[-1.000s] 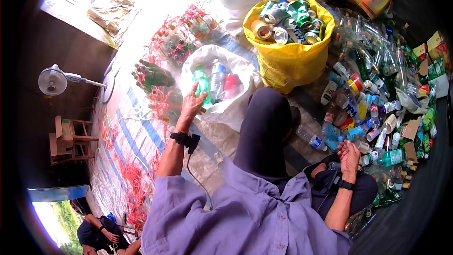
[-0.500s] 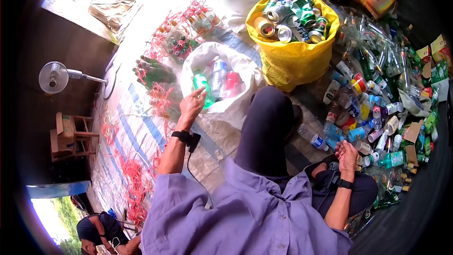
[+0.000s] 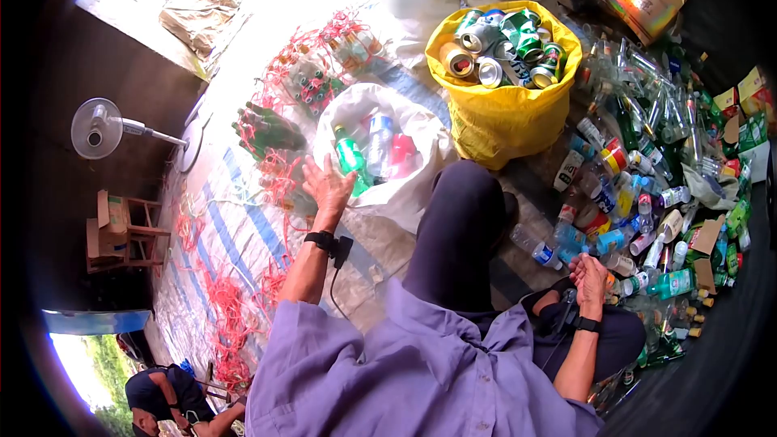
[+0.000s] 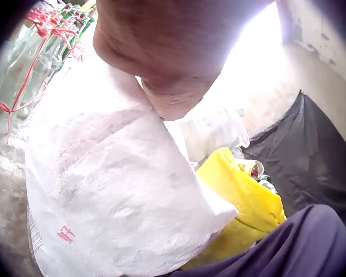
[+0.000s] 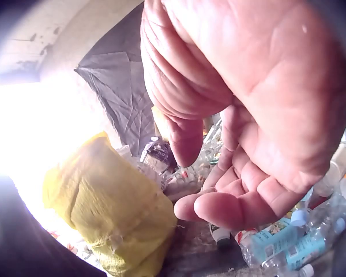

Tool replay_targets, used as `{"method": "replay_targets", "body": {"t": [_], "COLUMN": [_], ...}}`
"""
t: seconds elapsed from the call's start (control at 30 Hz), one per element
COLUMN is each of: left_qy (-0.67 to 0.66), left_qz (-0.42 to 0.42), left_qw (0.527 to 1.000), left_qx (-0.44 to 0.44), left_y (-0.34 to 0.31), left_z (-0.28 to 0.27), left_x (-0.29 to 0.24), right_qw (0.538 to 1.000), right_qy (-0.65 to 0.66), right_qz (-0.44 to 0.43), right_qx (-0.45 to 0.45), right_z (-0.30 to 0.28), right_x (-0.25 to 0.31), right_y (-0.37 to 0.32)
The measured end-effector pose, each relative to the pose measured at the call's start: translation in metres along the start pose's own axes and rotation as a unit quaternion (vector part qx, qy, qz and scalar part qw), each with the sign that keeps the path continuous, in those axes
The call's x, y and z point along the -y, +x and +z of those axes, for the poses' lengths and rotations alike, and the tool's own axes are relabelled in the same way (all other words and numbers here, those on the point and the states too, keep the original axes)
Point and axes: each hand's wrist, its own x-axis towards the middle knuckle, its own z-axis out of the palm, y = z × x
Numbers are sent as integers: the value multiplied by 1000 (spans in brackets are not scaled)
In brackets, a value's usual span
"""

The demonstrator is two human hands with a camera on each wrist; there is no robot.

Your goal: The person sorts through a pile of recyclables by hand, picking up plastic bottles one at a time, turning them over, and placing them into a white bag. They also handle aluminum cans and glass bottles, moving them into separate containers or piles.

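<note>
My left hand (image 3: 329, 186) is at the near left rim of a white woven sack (image 3: 396, 209), fingers spread and holding nothing. Inside the sack lie a green plastic bottle (image 3: 348, 154), just beyond the fingertips, a clear bottle (image 3: 379, 144) and something red (image 3: 402, 155). The left wrist view shows the hand (image 4: 167, 57) above the sack's white side, its fingertips hidden. Over my right knee, my right hand (image 3: 591, 279) hangs with loosely bent fingers. Its palm (image 5: 277, 86) is bare in the right wrist view, near the heap of plastic bottles (image 3: 603, 186).
A yellow sack (image 3: 506, 125) full of crushed cans (image 3: 494, 48) stands beyond my knee. Glass bottles (image 3: 664, 105) pile up at the right. Red twine (image 3: 231, 316) and tied bottle bundles (image 3: 271, 129) lie to the left, near a fan (image 3: 97, 128). Another person (image 3: 174, 396) bends over at lower left.
My left hand has drawn back from over the green bottle toward the sack's rim, and its fingers have spread. The right hand stays over the knee. The other person bends lower.
</note>
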Motion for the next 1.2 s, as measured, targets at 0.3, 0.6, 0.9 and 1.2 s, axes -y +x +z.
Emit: {"method": "replay_targets", "body": {"t": [0.3,0.6,0.9,1.2], "left_qy": [-311,-351,-301,-418], "left_qz": [-73,-90,-142,62], "left_qw": [947,928,941,906], "left_qx": [19,-83,63,26], "left_y": [27,12,17,18], "left_z": [62,18,35,-60], "left_x": [65,92,128,-10], "right_qw": [1000,1000,1000,993], "right_qy": [2,-22,4,93], "right_qz": [4,3,-14,-21], "right_qx": [-8,7,4,-70], "right_z": [0,-4,-11,-31], "right_x": [-7,-8,-7,13], "right_y": [2,3,-1,4]}}
